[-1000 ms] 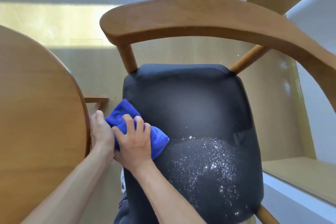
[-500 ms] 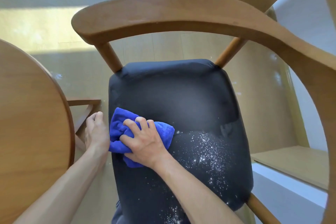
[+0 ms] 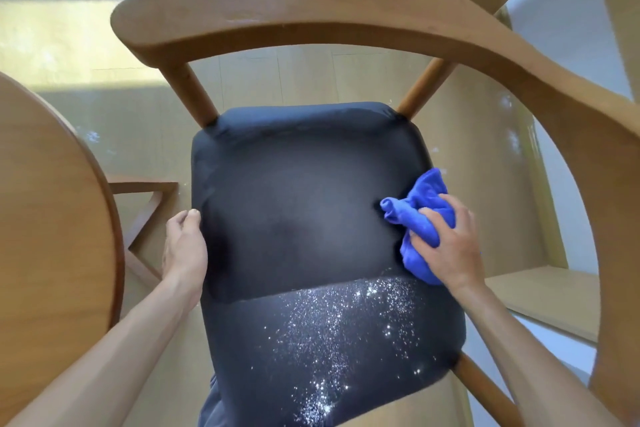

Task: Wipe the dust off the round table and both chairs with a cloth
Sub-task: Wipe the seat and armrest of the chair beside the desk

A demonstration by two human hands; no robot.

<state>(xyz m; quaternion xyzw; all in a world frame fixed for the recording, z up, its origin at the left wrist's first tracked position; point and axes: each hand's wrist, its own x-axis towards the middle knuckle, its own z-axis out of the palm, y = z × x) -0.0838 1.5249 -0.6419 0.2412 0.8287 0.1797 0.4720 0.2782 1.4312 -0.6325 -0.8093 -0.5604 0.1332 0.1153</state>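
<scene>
Head view: a chair (image 3: 346, 21) with a curved wooden back rail and a dark padded seat (image 3: 298, 204) fills the middle of the frame, seen from above.

The right hand (image 3: 450, 246) sits at about 3 o'clock on the seat, close to its right edge. Its forearm comes in from about 5 o'clock, with the wrist bent slightly so the back of the hand faces up. The fingers are curled over a bunched blue cloth (image 3: 420, 215) and grip it, pressing it down on the seat. Part of the cloth sticks out toward 10 o'clock from under the fingers, and another fold sticks up toward 12 o'clock.

The left hand (image 3: 185, 246) lies along the seat's left edge at about 9 o'clock. Its forearm reaches in from about 7 o'clock. The thumb rests against the side of the cushion; the fingers are tucked down beside the seat and mostly out of sight, so I cannot tell whether they clasp the edge or only lie against it.

White dust specks (image 3: 346, 329) glitter on the sunlit near part of the seat, from about 5 to 6 o'clock, just below the cloth. The shaded far part looks plain dark.

The round table (image 3: 52, 218) shows as a wooden arc at 9 o'clock, near the left hand but apart from it. The pale floor (image 3: 86, 45) lies at 11 o'clock, partly sunlit.
</scene>
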